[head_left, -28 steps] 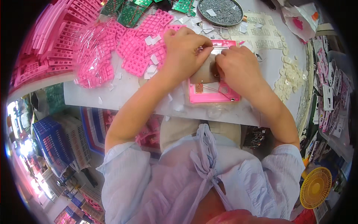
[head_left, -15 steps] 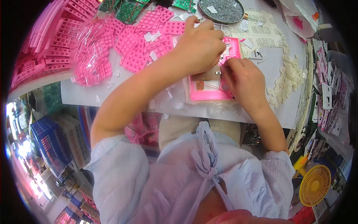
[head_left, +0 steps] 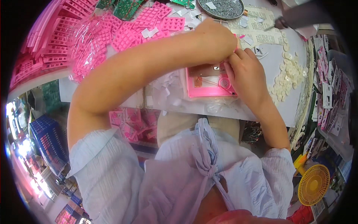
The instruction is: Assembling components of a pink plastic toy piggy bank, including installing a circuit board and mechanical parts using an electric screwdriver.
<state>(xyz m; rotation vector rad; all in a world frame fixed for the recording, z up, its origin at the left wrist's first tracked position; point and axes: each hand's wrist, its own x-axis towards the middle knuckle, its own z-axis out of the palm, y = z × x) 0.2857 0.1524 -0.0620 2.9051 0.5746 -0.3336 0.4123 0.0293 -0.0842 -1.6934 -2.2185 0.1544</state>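
A pink plastic casing (head_left: 212,92) lies on the worktable in front of me. In it sit a brown circuit board (head_left: 201,71), thin red wires and a small round part (head_left: 224,83). My left hand (head_left: 220,39) is curled over the casing's far part, its knuckles up and its fingertips mostly hidden. My right hand (head_left: 248,71) is at the casing's right side, fingers bent and close to the left hand's. What they pinch between them is hidden.
Pink key frames (head_left: 140,33) and a clear bag (head_left: 87,56) of them lie left. Far back are green circuit boards (head_left: 126,9) and a dish of screws (head_left: 223,9). White round buttons (head_left: 289,78) lie right. A blurred dark tool (head_left: 305,16) with a thin tip hangs far right.
My left hand has moved right, its elbow out to the left, and now covers the casing's far part. The dark tool has come into view at the far right.
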